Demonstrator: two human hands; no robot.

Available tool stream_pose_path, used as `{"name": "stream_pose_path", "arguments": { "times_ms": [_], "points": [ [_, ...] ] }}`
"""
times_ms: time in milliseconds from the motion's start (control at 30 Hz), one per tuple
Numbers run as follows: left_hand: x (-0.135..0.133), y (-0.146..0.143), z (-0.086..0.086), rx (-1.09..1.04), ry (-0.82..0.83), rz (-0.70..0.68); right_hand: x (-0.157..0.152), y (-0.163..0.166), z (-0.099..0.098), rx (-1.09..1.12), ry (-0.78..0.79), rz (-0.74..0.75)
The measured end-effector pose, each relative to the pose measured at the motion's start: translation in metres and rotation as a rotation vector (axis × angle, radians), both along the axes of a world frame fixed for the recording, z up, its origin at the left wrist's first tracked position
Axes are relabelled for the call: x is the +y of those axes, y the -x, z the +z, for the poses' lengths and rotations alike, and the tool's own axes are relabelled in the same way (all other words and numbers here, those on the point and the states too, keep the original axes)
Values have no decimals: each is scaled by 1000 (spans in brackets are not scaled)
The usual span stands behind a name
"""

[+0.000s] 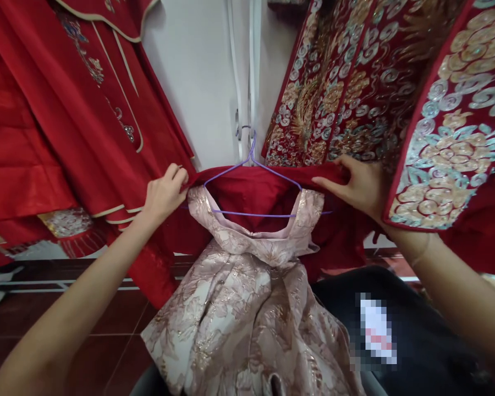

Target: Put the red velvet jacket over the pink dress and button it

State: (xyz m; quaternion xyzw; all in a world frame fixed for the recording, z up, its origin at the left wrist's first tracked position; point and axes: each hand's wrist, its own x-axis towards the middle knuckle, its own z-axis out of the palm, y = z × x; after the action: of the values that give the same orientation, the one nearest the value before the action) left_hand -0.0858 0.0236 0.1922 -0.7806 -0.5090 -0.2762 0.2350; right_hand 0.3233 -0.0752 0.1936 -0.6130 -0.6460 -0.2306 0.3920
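Note:
A purple wire hanger (253, 165) hangs from a hook on the white wall, carrying a dark red garment (251, 192) and, in front of it, a pale pink brocade dress (247, 297). My left hand (165, 192) is closed, pinching the red garment's left shoulder edge. My right hand (357, 184) grips the red garment's right shoulder, its fingers curled over the cloth. The pink dress drapes down toward me between my arms.
Plain red robes with cream trim (66, 121) hang at the left. Heavily embroidered red and gold garments (379, 82) hang at the right, one sleeve panel (454, 126) over my right wrist. Dark red floor tiles (107, 330) lie below; a black item (416, 341) sits at lower right.

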Motion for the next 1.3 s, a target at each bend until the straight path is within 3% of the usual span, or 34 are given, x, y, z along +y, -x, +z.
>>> {"name": "stream_pose_path", "arguments": {
  "times_ms": [67,167,267,367,467,567,667,800,1033,1167,1300],
  "points": [
    [-16,-7,-19,8,79,-10,-5,8,-15,1,86,5],
    [-19,-22,-50,-67,255,-166,3,23,-44,51,216,132],
    [-6,-46,-73,-328,380,-218,18,45,-69,156,210,240],
    [-3,-81,-85,-567,454,-268,24,80,-84,119,243,352],
    [-16,-113,-88,-664,493,-451,17,112,-91,53,292,512],
    [-32,-122,-85,-619,544,-572,7,124,-93,38,327,617],
    [-37,-111,-83,-527,535,-534,5,119,-96,225,290,646],
    [-40,-98,-88,-547,407,-533,17,116,-105,598,181,717],
    [-53,-107,-98,-621,324,-514,28,129,-112,685,329,1007],
    [-57,-103,-103,-687,270,-485,26,124,-117,712,330,975],
    [-60,-100,-108,-828,319,-514,24,124,-118,682,265,877]
  ]
}}
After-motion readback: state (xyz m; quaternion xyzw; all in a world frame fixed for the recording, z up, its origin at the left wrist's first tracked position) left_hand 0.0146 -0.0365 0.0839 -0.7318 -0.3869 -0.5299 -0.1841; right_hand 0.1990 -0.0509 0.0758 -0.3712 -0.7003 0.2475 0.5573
